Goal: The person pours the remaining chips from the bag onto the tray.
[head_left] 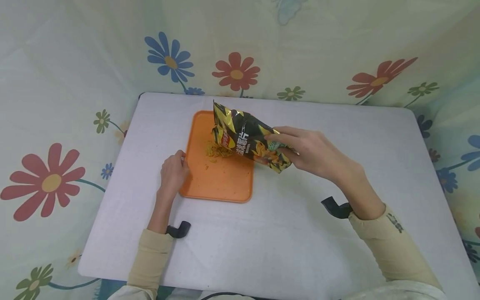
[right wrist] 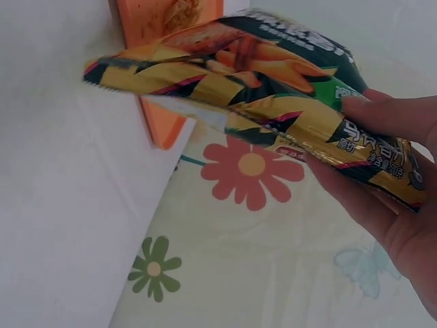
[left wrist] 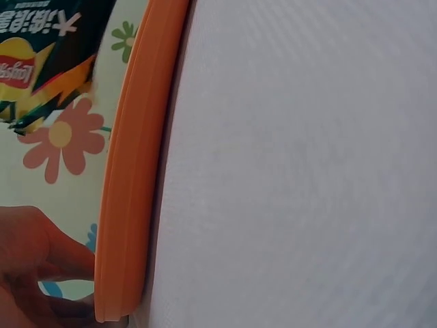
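Observation:
My right hand point(head_left: 311, 152) grips a black-and-gold bag of potato chips point(head_left: 245, 137) by its right end, thumb on one face and fingers on the other in the right wrist view. The bag is tilted, its left end lower over an orange tray point(head_left: 225, 183). Beneath that end, a small heap of yellow chips point(head_left: 217, 150) lies on the tray, partly hidden by the bag; a few crumbs are scattered around it. My left hand point(head_left: 173, 171) holds the tray's left edge, its fingers point(left wrist: 65, 263) curled at the rim in the left wrist view.
The tray lies on a white-covered table point(head_left: 300, 233), left of its middle. A flower-printed curtain point(head_left: 318, 50) hangs behind the table and along its sides. Black curved pieces point(head_left: 180, 230) stick out from both wrists.

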{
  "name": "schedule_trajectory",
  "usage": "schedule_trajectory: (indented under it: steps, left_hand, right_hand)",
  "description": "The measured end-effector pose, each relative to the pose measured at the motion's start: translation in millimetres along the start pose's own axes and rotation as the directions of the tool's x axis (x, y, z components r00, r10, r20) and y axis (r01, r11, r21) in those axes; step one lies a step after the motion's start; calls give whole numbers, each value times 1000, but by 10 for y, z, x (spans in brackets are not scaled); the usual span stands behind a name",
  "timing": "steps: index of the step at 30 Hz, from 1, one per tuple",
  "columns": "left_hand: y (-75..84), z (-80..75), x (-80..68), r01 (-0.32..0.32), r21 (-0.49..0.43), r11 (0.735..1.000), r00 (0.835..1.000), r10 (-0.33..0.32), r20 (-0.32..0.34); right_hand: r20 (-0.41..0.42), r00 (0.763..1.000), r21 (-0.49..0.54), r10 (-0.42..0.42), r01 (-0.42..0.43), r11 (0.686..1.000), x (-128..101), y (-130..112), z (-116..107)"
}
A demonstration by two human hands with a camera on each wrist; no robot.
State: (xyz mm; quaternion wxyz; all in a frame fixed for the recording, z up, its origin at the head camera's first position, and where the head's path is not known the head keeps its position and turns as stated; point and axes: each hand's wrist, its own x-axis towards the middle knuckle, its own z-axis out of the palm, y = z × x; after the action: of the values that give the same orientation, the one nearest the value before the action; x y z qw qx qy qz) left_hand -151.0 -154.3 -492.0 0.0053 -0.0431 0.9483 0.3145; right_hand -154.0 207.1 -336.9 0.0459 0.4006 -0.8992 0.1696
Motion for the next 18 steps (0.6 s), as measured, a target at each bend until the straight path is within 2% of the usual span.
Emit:
schedule_trajectory:
  steps: [18]
  left_hand:
    - [17,-10,4,22,-8,1000,1000,-22,20]
  right_hand:
    - [-19,1000,21,-16,16,1000,0,-6,35]
